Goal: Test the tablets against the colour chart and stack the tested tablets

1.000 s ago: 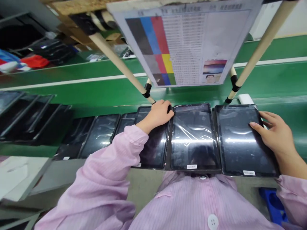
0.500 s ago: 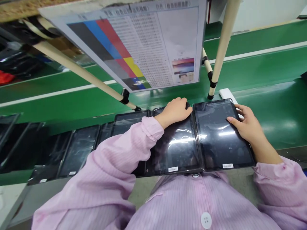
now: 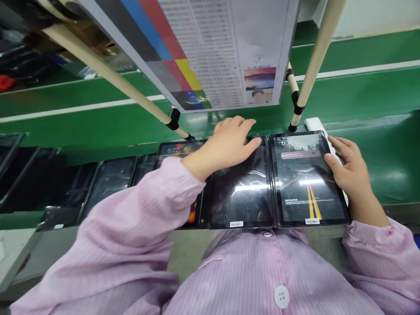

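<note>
At the right, a tablet (image 3: 305, 183) lies face up with its screen lit, showing 6:17 and a road picture. My right hand (image 3: 351, 168) grips its right edge near the upper corner, thumb by the rim, other fingers along the side. Beside it lies a middle tablet (image 3: 244, 197) with a dark screen and a white label at its near edge. Over that one's far end is my left hand (image 3: 231, 144), fingers apart and holding nothing; contact cannot be made out. Partly beneath my left forearm, another tablet (image 3: 170, 151) is lit and reads 6:22.
More dark tablets (image 3: 110, 179) line the green bench (image 3: 387, 153) to the left. A printed chart sheet (image 3: 210, 65) hangs low overhead between cream tube posts (image 3: 315, 65). A white strip-like object (image 3: 314, 124) lies behind the right tablet.
The right tablet's screen and the left one's have lit up. My left hand has shifted left and its fingers have spread. My right thumb has slid outward toward the tablet's edge.
</note>
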Tool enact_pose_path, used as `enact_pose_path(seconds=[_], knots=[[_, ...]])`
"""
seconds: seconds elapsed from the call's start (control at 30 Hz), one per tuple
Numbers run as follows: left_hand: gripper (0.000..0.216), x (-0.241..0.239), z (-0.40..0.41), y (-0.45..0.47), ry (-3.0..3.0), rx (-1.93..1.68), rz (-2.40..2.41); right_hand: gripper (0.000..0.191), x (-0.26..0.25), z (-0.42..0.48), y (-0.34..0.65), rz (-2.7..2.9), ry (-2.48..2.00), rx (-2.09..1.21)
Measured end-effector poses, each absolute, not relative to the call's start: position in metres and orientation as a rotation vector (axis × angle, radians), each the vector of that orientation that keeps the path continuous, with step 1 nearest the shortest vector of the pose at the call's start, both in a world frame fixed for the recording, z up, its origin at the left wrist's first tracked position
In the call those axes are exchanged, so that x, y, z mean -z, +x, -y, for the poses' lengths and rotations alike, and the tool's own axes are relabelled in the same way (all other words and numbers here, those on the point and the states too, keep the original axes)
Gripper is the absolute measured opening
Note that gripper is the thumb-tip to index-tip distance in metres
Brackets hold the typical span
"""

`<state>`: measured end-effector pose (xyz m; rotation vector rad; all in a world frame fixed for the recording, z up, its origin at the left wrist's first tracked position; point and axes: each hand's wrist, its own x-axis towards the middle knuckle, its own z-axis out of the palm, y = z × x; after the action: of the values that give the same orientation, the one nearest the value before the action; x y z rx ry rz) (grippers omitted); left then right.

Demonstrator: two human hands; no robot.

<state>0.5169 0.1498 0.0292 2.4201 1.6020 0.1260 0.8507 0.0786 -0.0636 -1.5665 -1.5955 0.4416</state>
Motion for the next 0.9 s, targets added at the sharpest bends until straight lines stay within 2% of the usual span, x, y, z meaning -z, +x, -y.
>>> enact_pose_path(seconds=[0.07, 0.13, 0.3, 0.43, 0.73, 0.9], knots=[[0.06, -0.037, -0.12, 0.485, 2.46, -0.186, -1.618, 0.046, 0.049, -0.067, 0.854, 1.764, -1.503, -0.396], [0.054, -0.035, -0.081, 0.455, 2.454, -0.198, -1.697, 0.045, 0.037, -0.054, 0.858, 1.923, -1.45, -0.411], [0.047, -0.002, 0.015, 0.416, 2.338, -0.258, -1.862, 0.033, 0.03, -0.034, 0.864, 2.142, -1.354, -0.335], [0.049, 0.019, 0.061, 0.417, 2.285, -0.281, -1.924, 0.029, 0.035, -0.029, 0.868, 2.197, -1.328, -0.321], [0.058, 0.035, 0.107, 0.421, 2.351, -0.35, -1.903, 0.049, 0.036, 0.011, 0.898, 2.314, -1.361, -0.307], [0.05, 0.03, 0.064, 0.43, 2.279, -0.148, -1.93, 0.047, 0.046, -0.008, 0.897, 2.435, -1.292, -0.237]])
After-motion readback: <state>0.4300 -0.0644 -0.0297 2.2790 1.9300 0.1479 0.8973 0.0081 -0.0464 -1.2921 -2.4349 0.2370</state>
